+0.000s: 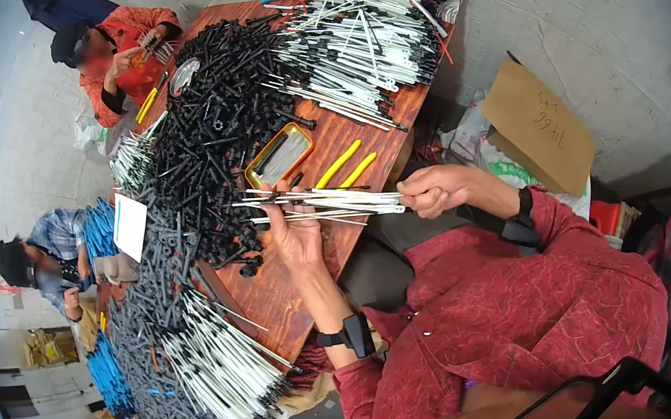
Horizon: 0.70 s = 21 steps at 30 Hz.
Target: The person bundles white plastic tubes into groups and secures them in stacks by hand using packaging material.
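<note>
Fingers of our right hand (438, 189) are closed on the right end of a loose bundle of white rods (373, 201), though we cannot tell how many of them that grip takes in. Our left hand (298, 236) sits under the other end, palm up with the thumb raised beside the rods; its fingers are partly hidden, so we cannot tell how firmly they hold. The bundle lies between both hands, above the table's near edge, and its left ends fan out unevenly. To handle it well, we would judge it best to let the left palm cradle the rods lightly, hold them level and parallel, and work the right hand along their length so that none cross or slip.

Just beyond the bundle lie yellow-handled pliers (339, 164) and an orange-rimmed tray (292, 167) of thin pieces; our elbows and rod tips should stay clear of both. Farther out on the wooden table (266, 296) spread a heap of black parts (211, 115), a heap of grey parts (141, 322) and a big stack of white rods (381, 44). Across from us, a co-worker in orange-red (129, 54) handles small pieces.
</note>
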Motion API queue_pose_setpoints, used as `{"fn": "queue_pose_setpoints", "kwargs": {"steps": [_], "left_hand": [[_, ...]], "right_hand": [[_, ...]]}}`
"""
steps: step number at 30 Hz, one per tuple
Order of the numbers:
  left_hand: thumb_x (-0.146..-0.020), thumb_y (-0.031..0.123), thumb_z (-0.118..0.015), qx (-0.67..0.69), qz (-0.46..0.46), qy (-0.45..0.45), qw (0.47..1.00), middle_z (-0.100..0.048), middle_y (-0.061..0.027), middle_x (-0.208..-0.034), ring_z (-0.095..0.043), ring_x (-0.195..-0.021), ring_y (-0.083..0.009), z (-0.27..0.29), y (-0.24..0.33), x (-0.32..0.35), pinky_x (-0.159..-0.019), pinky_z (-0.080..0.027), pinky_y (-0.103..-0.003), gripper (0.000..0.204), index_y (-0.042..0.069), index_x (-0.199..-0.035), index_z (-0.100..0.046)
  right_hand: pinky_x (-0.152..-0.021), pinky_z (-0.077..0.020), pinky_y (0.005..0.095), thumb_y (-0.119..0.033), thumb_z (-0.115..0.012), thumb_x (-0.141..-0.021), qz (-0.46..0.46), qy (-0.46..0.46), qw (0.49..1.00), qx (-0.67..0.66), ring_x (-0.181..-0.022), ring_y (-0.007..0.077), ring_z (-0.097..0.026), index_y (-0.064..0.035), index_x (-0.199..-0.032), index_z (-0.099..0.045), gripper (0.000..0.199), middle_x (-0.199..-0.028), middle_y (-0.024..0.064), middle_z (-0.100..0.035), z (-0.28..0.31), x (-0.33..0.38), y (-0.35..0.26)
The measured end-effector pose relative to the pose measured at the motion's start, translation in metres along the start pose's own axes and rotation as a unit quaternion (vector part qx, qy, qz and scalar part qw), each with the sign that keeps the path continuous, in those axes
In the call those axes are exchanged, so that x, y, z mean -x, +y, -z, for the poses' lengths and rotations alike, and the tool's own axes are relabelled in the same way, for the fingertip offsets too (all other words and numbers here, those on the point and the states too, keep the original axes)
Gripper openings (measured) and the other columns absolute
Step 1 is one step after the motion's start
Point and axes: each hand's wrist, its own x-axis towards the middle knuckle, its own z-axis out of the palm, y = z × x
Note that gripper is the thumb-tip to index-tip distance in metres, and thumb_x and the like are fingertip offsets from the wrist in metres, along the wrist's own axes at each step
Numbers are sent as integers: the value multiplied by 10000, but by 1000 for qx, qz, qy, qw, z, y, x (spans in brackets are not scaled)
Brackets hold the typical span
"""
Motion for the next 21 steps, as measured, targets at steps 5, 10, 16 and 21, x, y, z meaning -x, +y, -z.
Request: {"fn": "queue_pose_setpoints", "kwargs": {"steps": [5,10,16,21], "left_hand": [[-895,180,-690,-43,-10,17,999,-680,-54,-1011,-656,-901,-203,12,-1,-4,-800,-568,-332,325,107,-1201,-607],[-892,131,-697,-49,-5,70,996,-677,-50,-975,-651,-875,-176,11,1,-10,-781,-566,-330,239,107,-1117,-621],[-906,126,-686,-123,-22,70,990,-665,-46,-955,-643,-838,-157,8,-1,-12,-753,-554,-326,178,96,-1063,-607],[-927,172,-665,-227,-52,105,967,-644,-35,-931,-633,-839,-163,-11,-7,-6,-767,-539,-337,209,98,-1099,-569]], "right_hand": [[-433,-250,208,-318,-424,-1047,21,34,997,68,-440,31,-271,-30,-960,-564,332,-535,-90,-323,-1,-4,8],[-449,-386,308,-252,-482,-1008,235,294,746,549,-434,185,-474,-35,-942,-567,242,-549,30,-500,-28,-8,25],[-540,-475,441,-159,-556,-927,296,392,462,738,-669,326,-653,-44,-929,-595,121,-721,180,-637,-69,5,23],[-581,-485,440,-172,-541,-932,268,404,497,720,-671,326,-648,-52,-925,-610,138,-702,159,-637,-52,-1,29]]}}
